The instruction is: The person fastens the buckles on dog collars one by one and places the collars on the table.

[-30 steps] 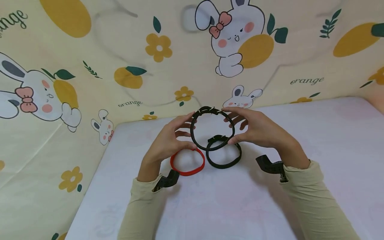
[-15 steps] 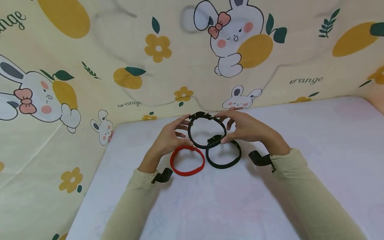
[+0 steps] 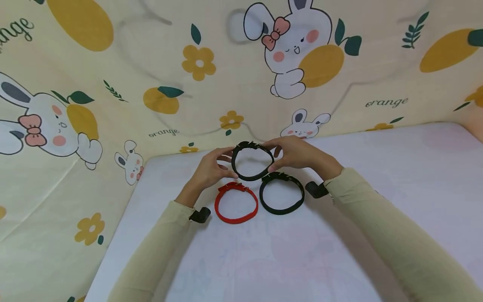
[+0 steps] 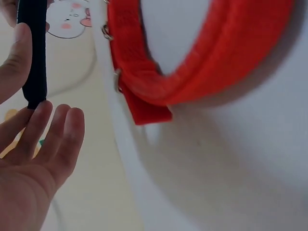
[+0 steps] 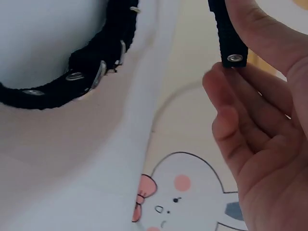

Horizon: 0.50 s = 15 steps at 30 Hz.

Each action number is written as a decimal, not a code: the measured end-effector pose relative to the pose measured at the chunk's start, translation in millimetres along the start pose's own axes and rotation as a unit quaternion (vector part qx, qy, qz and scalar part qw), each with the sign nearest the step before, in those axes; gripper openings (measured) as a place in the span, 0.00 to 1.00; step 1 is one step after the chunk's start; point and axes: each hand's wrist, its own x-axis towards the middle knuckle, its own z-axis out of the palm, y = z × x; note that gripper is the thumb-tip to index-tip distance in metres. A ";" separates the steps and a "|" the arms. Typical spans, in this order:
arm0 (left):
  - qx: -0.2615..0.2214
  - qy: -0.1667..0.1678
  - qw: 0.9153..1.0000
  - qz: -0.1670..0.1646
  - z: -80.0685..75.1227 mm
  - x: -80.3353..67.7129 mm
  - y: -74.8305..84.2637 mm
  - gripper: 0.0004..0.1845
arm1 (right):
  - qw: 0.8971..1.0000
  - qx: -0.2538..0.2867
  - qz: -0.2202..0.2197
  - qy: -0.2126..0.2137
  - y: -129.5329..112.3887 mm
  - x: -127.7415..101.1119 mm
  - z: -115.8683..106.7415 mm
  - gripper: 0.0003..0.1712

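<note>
Both hands hold a black pet collar (image 3: 247,145), buckled into a ring, near the back of the table. My left hand (image 3: 211,170) pinches its left side between thumb and fingertips; in the left wrist view, the collar's band (image 4: 36,57) runs between them. On the opposite side my right hand (image 3: 298,155) grips it the same way, a metal eyelet showing on its end (image 5: 233,43) in the right wrist view. A red collar (image 3: 235,220) lies in front on the left. Beside it, on the right, lies a second black collar (image 3: 281,211), its metal buckle toward the back.
The white table (image 3: 264,260) extends to a cream backdrop cloth (image 3: 211,96) printed with rabbits and oranges. That cloth rises right behind the hands and along the left side. A black wrist mount (image 3: 316,190) sticks out near each sleeve.
Both hands have carried the held black collar leftward and back, with its ring now smaller in view. It used to overlap the black collar on the table; now it sits behind it.
</note>
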 end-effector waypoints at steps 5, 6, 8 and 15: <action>0.015 -0.011 1.000 -0.012 -0.2 7.8 -7.4 0.43 | 1.000 0.006 0.011 0.001 3.1 9.9 4.9 0.45; 0.017 -0.013 1.000 -0.019 0.4 9.7 -9.0 0.43 | 1.000 0.008 0.014 0.001 4.2 12.0 6.3 0.44; 0.019 -0.019 0.999 -0.041 2.3 13.9 -13.0 0.42 | 1.000 0.012 0.024 -0.002 6.0 15.9 8.6 0.43; 0.045 -0.039 0.995 -0.086 8.1 27.9 -24.2 0.43 | 0.998 0.019 0.051 -0.026 13.5 31.1 18.9 0.40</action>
